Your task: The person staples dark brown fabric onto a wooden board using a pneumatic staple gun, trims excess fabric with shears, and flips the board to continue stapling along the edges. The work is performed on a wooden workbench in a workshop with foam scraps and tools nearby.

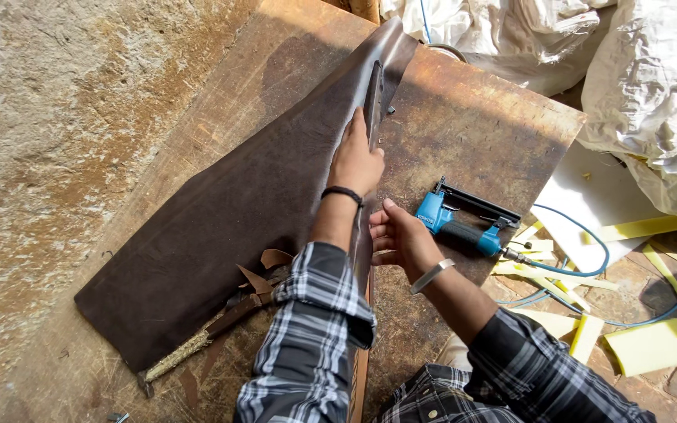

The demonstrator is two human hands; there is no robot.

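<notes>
Head view: dark brown leather sheet [221, 211], matte, draped over board; left hand [356, 160] pressing flat, right hand [400, 237] pinching its edge

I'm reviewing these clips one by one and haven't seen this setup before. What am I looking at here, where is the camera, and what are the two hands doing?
There is no machine here. The single picture comes from a camera worn on a person's head, looking down at their own two bare hands over a worn wooden board.

The left hand, with a black band at the wrist, presses on a dark brown sheet of leather-like material where it folds over a narrow upright panel edge. The right hand, wearing a metal bangle, pinches that same edge lower down.

Beside the right hand lies a blue pneumatic stapler with its blue air hose, untouched. Brown offcuts lie on the sheet. Off the board to the right are yellow foam scraps and crumpled white plastic sheeting.
</notes>
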